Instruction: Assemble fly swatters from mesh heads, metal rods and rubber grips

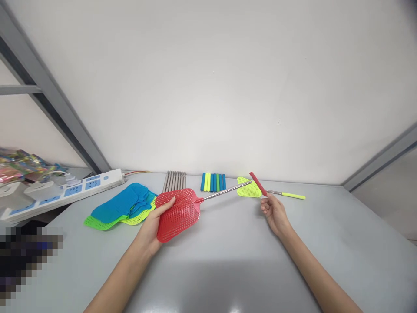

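My left hand (153,230) grips a red fly swatter head (179,215), thumb on top and the other fingers hidden beneath it. From the head's neck a bare metal rod (228,190) points right and slightly up. My right hand (275,214) pinches the lower end of a red handle sleeve (258,184), which tilts up to the left near the rod's free end, apart from it as far as I can tell. Behind these lies a yellow fly swatter (249,188) whose rod carries a yellow handle (293,196).
Blue, green and yellow swatter heads (120,204) are piled at left. Several metal rods (174,180) and a row of coloured handle sleeves (213,182) lie along the wall. A white power strip (107,177) with plugged-in adapters stands at the far left.
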{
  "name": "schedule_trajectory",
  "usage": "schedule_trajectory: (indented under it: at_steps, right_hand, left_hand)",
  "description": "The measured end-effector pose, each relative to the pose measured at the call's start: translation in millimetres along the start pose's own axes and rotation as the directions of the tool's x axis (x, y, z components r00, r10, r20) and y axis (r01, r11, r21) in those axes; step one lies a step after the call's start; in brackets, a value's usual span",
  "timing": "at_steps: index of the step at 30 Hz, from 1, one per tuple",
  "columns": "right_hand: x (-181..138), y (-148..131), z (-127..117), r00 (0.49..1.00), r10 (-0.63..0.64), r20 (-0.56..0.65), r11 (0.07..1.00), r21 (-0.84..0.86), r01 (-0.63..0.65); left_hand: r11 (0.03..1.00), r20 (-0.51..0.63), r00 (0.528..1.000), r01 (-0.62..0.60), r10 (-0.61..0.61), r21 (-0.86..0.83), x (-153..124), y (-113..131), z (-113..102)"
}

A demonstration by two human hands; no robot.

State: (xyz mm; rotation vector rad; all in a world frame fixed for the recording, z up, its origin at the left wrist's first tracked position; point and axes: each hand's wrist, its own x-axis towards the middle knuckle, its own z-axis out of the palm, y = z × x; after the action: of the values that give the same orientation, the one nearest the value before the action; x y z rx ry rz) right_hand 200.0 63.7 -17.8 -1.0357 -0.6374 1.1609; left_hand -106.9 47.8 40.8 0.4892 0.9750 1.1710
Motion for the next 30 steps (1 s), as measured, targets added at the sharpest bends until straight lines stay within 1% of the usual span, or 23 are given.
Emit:
schedule_trajectory:
  at_steps: [10,18,21,26,30]
  right_hand:
    - [3.5,3.1,-17.0,1.000,-0.014,0.003,0.999,0.049,0.014]
    - [4.8,2.9,-19.4,1.000,0.009,-0.016,0.993,0.119,-0.007]
    - [3.2,4.4,-19.5,1.000,0.013,-0.023,0.992,0.126,-0.010]
    - [3.2,5.2,-19.1,0.998,0.024,-0.054,0.989,0.145,-0.015]
    - [5.3,4.7,-21.3,0.995,0.061,-0.078,0.981,0.187,-0.045]
  left_hand:
    - [1.000,-0.036,0.999,-0.002,0.003,0.024,5.7,-6.2,-0.6]
    - [0.998,-0.056,0.998,0.015,-0.011,0.063,7.6,-11.9,0.9]
    - [0.997,-0.065,0.998,0.013,-0.008,0.078,6.5,-13.6,5.1]
    - [0.994,-0.119,0.993,0.006,0.007,0.108,3.7,-14.6,13.1]
    - [0.994,-0.118,0.993,0.032,-0.020,0.107,6.5,-15.9,8.8]
